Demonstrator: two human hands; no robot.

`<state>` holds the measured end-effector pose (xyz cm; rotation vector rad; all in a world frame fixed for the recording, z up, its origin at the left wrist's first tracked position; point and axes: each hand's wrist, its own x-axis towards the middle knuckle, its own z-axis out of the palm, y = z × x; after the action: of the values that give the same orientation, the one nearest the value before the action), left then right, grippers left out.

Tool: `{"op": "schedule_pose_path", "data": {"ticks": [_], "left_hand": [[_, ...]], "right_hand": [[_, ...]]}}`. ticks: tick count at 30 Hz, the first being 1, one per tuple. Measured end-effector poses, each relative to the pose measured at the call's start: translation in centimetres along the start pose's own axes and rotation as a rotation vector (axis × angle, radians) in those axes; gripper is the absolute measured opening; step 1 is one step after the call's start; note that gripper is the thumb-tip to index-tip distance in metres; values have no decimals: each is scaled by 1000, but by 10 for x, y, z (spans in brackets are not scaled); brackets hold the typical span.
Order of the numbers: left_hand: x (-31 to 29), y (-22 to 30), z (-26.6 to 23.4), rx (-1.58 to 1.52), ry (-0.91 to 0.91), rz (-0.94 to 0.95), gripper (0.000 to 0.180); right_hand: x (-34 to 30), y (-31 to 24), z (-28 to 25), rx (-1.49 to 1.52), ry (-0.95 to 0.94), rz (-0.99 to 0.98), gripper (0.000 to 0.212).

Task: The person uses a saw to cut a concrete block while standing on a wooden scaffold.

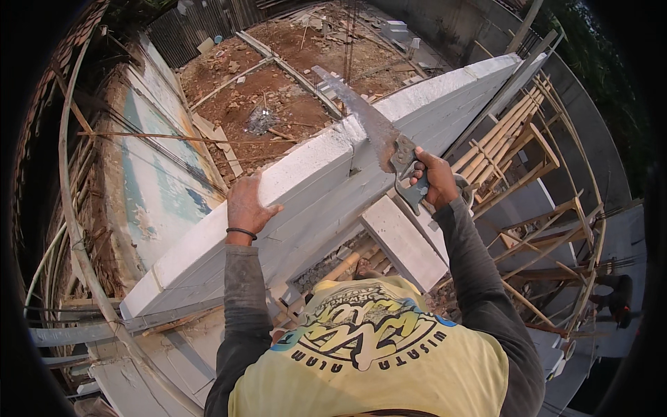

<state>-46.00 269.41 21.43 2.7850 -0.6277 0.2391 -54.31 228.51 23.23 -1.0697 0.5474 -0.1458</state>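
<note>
A: In the head view, a building site surrounds you: red-brown earth (281,94) lies beyond a white block wall (299,165), and a bamboo frame (504,156) stands at your right. The round dark rim cuts the scene's corners off.

B: And your saw (374,128), where is it?

A: It lies across the top of the wall, ahead of you. Your right hand (439,179) has its fingers wrapped around the handle. Your palm's contact is hidden, and so is the strip of wall under the blade; I cannot tell whether the teeth bite into it.

B: Which way does your saw point?

A: Its tip points away from you and to your left, over the earth, with the handle nearer you. Its long axis crosses the wall's, which climbs from lower left to upper right.

B: Your left hand (249,205)?

A: It rests unclenched on the wall top, thumb spread towards the saw; the other fingertips are hard to make out. Below, your yellow shirt (417,340) hides the ground near a loose grey block (404,240), and a dark shape (615,299) far right is unclear.
</note>
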Motion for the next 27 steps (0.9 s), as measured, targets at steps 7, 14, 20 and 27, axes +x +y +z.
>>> {"op": "schedule_pose_path", "data": {"ticks": [7,14,20,27], "left_hand": [[-4,4,-2,1,-9,-32,98],[0,4,-6,-10,-67,-80,100],[2,8,-7,9,-98,-88,99],[-2,7,-7,8,-70,-95,97]], "right_hand": [[1,5,-10,38,-16,6,19],[-15,8,-10,-48,-49,9,19],[17,-8,6,-10,-10,-117,24],[-23,-2,2,-97,9,-44,18]]}}
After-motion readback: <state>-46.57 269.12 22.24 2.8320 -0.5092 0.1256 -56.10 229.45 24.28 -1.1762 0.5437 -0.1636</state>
